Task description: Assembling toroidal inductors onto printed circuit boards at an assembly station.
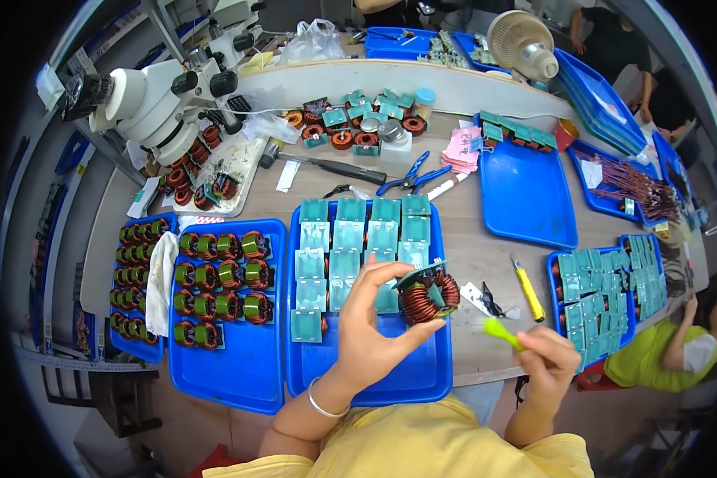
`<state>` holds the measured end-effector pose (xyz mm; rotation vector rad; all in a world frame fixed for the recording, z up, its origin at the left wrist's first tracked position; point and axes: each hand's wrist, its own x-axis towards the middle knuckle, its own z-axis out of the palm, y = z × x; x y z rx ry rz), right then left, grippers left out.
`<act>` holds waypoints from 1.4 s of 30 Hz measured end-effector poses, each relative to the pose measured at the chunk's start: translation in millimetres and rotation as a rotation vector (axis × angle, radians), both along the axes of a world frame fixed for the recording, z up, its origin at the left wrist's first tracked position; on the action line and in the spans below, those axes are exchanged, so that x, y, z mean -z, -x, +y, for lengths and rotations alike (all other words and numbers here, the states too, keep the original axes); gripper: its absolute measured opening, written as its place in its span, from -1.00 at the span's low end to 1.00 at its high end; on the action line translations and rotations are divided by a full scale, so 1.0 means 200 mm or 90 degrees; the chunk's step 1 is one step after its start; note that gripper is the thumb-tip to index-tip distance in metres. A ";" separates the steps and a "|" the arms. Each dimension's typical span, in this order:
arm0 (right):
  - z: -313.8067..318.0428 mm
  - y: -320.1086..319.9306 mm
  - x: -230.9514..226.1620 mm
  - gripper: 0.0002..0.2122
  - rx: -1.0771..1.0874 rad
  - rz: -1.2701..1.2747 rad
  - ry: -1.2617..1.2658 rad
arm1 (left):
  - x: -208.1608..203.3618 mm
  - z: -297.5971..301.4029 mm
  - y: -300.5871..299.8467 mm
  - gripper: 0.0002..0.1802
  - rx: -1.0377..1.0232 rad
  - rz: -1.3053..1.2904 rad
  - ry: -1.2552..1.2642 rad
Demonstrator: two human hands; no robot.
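Note:
My left hand (374,323) is closed on a copper-wound toroidal coil (429,301) fixed to a small green circuit board, pinched between thumb and fingers above the middle blue tray (327,381). In that tray stand rows of similar coils, their green boards (345,265) facing up. To the right, my right hand (548,357) grips a small lime-green brush-like tool (502,333). Its wider head points at the coil but stays apart from it. The fingers partly hide the handle.
Left stand blue trays of coils with green bands (229,275) and a white cloth (162,283). A yellow utility knife (527,288), pliers (413,177), a hammer (327,166) and a microscope (147,107) surround the work area. At right, a person in lime green (653,358) sits near more trays.

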<state>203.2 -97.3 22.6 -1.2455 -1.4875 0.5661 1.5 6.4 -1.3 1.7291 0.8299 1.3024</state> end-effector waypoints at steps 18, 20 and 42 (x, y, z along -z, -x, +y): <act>0.11 0.00 -0.03 -0.66 0.007 -0.028 -0.069 | 0.09 -0.03 -0.01 -0.41 0.355 -0.554 0.584; 0.15 0.03 -0.04 -0.59 -0.103 -0.090 -0.029 | 0.12 -0.01 0.01 -0.43 0.357 -0.611 0.618; 0.21 -0.46 0.36 -0.87 0.329 -0.265 0.066 | -0.05 -0.05 0.12 -0.54 0.113 -0.532 0.388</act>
